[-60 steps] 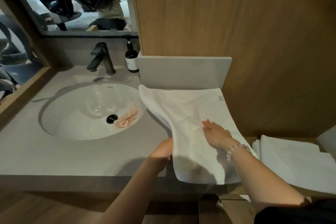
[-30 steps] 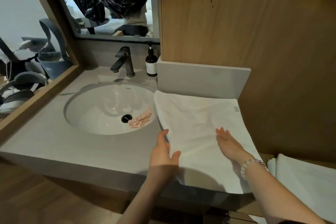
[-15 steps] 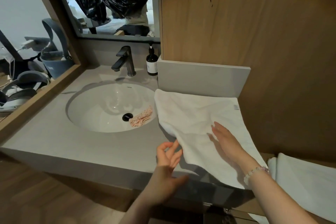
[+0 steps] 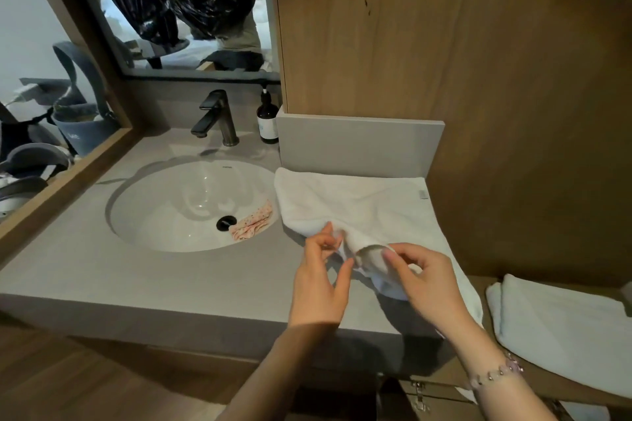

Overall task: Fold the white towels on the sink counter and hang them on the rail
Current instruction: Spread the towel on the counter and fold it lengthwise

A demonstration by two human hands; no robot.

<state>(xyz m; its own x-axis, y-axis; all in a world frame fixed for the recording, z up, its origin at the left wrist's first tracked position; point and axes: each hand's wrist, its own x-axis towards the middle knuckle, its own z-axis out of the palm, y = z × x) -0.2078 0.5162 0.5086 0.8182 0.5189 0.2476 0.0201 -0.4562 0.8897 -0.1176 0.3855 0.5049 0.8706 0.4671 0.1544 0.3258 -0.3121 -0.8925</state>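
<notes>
Our right grip [image 4: 427, 284] pinched a raised near corner of the white towel [image 4: 369, 205] between thumb and forefinger. Our left grip [image 4: 321, 287] hovered half-curled at the same bunched edge, and we could not tell whether it had cloth in it. The towel lay spread on the desk [image 4: 136, 284], just right of the sink basin [image 4: 178, 215]. We judged it soft, light and limp: it would sag and crease unless taken by two corners and held taut. No rail was in view.
</notes>
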